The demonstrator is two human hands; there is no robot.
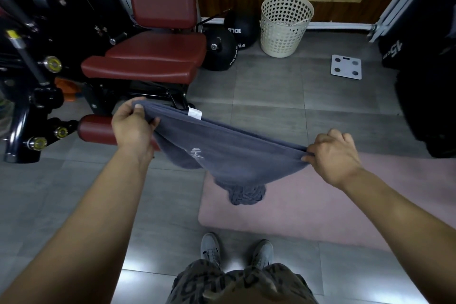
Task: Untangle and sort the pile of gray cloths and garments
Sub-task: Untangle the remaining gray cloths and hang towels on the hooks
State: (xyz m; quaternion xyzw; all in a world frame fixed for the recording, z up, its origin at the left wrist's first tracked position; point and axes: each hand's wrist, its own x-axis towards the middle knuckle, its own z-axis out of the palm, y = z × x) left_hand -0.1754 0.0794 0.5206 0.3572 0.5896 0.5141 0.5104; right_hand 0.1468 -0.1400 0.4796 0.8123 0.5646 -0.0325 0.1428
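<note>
A gray cloth (229, 153) is up in the air, stretched wide along its top edge, a white label (195, 113) showing near the left end. The left hand (133, 126) is closed around one corner, thumb on top and fingers curled under; the right hand (333, 155) pinches the opposite corner tight between thumb and fingers. Pulled apart like this, the edge runs taut and the body of the cloth hangs free below, which looks like a way to open it out and see what it is. Beneath the hanging fabric, a small bundle of gray garments (246, 195) sits bunched on the pink mat (345, 205); whether the cloth's lower end touches it, I can't tell. The mat likely serves as the sorting spot, keeping things off the gray tiled floor (271, 96). Further out, a perforated white laundry basket (286, 24) stands by the wall, well apart, and a red padded gym seat (158, 54) sits to the left.
</note>
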